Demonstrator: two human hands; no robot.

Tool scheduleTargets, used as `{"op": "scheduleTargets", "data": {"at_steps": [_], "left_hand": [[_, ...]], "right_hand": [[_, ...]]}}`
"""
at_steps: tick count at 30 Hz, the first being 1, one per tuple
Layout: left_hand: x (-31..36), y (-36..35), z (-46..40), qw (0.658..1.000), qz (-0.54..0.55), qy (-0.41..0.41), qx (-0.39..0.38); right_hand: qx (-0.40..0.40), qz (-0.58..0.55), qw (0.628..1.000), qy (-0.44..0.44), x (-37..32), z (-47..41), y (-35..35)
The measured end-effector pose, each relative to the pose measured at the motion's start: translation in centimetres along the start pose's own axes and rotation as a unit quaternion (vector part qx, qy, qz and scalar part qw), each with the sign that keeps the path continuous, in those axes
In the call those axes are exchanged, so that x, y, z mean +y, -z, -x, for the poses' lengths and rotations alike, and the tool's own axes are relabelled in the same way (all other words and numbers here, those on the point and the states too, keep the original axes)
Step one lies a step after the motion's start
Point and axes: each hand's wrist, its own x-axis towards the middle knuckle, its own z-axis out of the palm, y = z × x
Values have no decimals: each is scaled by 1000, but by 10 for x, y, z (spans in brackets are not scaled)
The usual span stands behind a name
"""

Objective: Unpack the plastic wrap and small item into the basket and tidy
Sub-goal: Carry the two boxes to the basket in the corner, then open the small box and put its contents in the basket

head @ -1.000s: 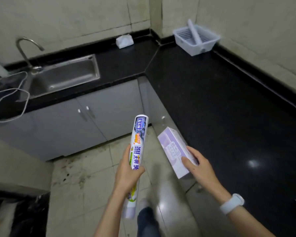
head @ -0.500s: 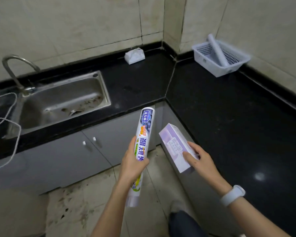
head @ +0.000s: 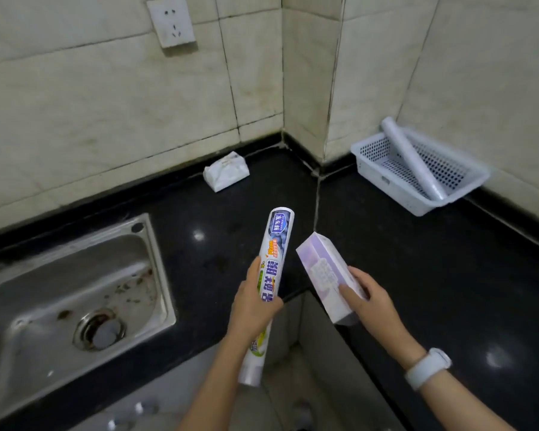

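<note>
White basket (head: 383, 178) nearer, wall socket (head: 171, 21) newly visible

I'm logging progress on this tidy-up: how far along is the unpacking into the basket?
Early on. One plain roll already lies in the white basket by the wall. The left hand grips a printed plastic wrap roll; the right hand holds a purple box, both over the counter. Neither looks unpacked or in the basket yet.
</note>
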Motion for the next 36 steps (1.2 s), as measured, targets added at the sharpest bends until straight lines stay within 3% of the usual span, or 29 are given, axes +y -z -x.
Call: {"op": "scheduleTargets", "data": {"at_steps": [6,13,22,28,31,33,35,36], "left_hand": [[26,-15,-103,990,-91,16,-108],[58,-57,-207,957,-201,-41,-206],[75,-105,-273,919,-318,-103,-208],[73,-118,-279,901,-367,-104,-205],[80,-115,-279,907,-350,-96,-212],[91,-112,-276,932,-289,-137,-170],[108,-110,-273,972,-122,-160,-123],[118,-108,-271,981,-6,-139,-136]], "right_hand": [[84,-2,996,-33,-11,-65,13],[188,3,979,-76,-9,-120,35],[261,8,958,-117,-9,-147,54],[259,-1,957,-130,-5,-151,65],[239,-20,964,-118,-10,-152,68],[222,-42,969,-100,-16,-151,70],[193,-68,976,-80,-26,-150,72],[175,-80,979,-68,-31,-150,73]]}}
